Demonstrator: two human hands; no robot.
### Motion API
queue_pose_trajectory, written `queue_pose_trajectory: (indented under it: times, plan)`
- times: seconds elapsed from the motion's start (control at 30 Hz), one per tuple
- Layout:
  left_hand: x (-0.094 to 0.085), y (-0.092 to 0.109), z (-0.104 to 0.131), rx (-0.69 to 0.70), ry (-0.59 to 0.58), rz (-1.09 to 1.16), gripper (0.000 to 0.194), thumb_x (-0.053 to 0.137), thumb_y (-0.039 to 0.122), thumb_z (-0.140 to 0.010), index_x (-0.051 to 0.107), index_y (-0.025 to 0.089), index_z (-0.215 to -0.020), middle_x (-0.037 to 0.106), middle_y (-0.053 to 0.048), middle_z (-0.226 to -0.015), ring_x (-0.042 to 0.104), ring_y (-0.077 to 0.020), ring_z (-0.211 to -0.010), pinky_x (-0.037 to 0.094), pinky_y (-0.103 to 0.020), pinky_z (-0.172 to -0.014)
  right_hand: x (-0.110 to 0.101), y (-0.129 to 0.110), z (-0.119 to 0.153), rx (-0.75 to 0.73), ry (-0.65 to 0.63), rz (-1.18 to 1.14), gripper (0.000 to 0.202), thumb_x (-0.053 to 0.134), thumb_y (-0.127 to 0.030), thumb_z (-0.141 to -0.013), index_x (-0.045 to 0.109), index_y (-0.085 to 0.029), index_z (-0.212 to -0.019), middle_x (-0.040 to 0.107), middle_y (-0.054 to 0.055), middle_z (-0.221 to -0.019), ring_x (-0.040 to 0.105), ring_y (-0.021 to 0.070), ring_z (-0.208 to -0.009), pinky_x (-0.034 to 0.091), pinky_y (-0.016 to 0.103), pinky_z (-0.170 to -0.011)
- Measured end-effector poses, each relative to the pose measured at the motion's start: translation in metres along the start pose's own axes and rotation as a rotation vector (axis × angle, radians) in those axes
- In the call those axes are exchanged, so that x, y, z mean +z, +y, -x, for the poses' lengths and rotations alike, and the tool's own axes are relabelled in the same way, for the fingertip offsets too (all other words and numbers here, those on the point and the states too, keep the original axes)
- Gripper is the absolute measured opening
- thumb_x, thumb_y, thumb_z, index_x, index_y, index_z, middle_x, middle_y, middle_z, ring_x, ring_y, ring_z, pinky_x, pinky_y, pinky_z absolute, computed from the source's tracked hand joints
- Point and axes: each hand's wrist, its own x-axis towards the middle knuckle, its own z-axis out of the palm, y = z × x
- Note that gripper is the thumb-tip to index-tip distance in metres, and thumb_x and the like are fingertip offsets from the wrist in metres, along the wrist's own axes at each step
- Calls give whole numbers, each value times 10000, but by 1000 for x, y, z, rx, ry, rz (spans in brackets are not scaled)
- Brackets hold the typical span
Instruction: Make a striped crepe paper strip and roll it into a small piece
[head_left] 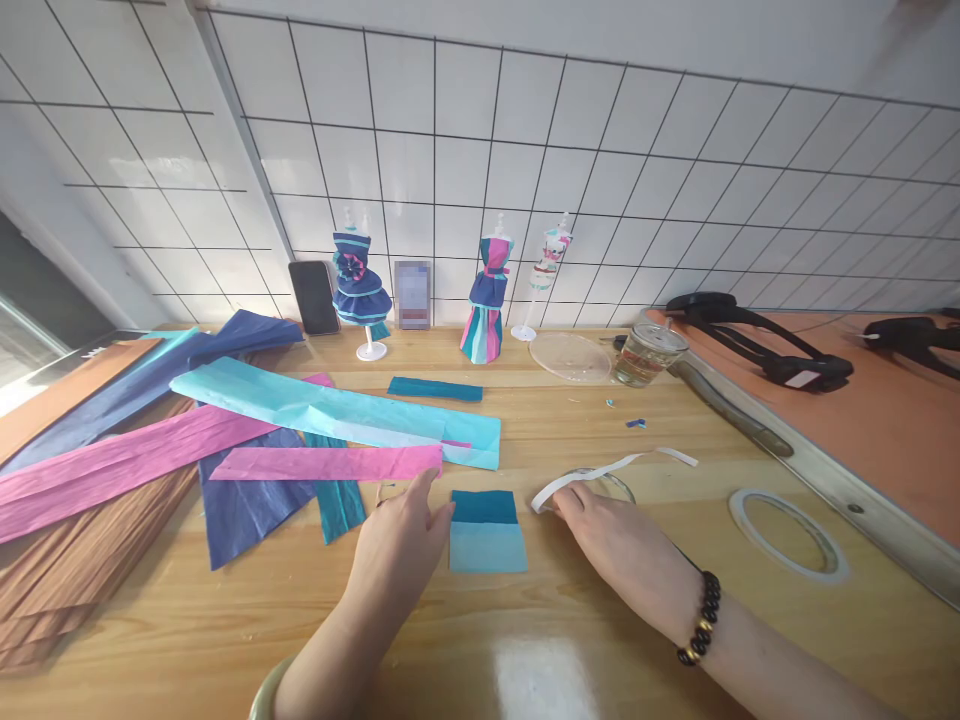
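Note:
My left hand lies low over the table, index finger stretched toward the end of a pink crepe paper strip and thumb apart from it. Just right of the thumb is a small two-tone blue paper piece, dark above and light below. Curled fingers of my right hand close on a roll of white tape, mostly hidden beneath them. From there a loose white tape strip curves away to the right. A black bead bracelet circles the right wrist.
Crepe paper strips in light blue, navy and brown cover the left. Mini dress forms, one in navy ruffles, stand behind near two phones. A glass jar, another tape ring and black headgear are rightward.

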Motion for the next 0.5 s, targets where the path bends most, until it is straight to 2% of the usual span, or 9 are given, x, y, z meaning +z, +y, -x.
queue_pose_trajectory:
  times: [0.1,0.2,0.37,0.5]
  plan:
    - [1,0,-1,45,35,5,319,446,274,-823,578,145,-1083,625,-26,-663,589,-218,-722,391,-285,-618,-4,-7,1,-2,-69,235,380,366,119,-676,574,-131,-875,579,58,-736,573,180,-557,374,276,-441]
    - [4,0,-3,120,81,5,210,474,267,-817,643,174,-902,637,-48,-754,578,-217,-777,400,-310,-709,-6,-11,0,-46,-74,353,381,366,133,-645,572,-125,-837,565,59,-713,572,183,-533,363,280,-413]
    - [9,-2,-5,189,127,6,155,531,263,-790,664,189,-816,637,-57,-781,562,-228,-802,382,-344,-770,-12,-14,-1,-90,-44,401,357,389,126,-620,560,-138,-788,551,40,-665,557,163,-488,328,270,-392]
    - [15,-3,-8,181,141,25,119,549,229,-766,664,202,-778,640,-44,-793,554,-225,-823,362,-352,-791,-33,-5,-4,-56,38,370,340,421,104,-612,555,-150,-794,552,21,-650,547,156,-474,314,270,-405]
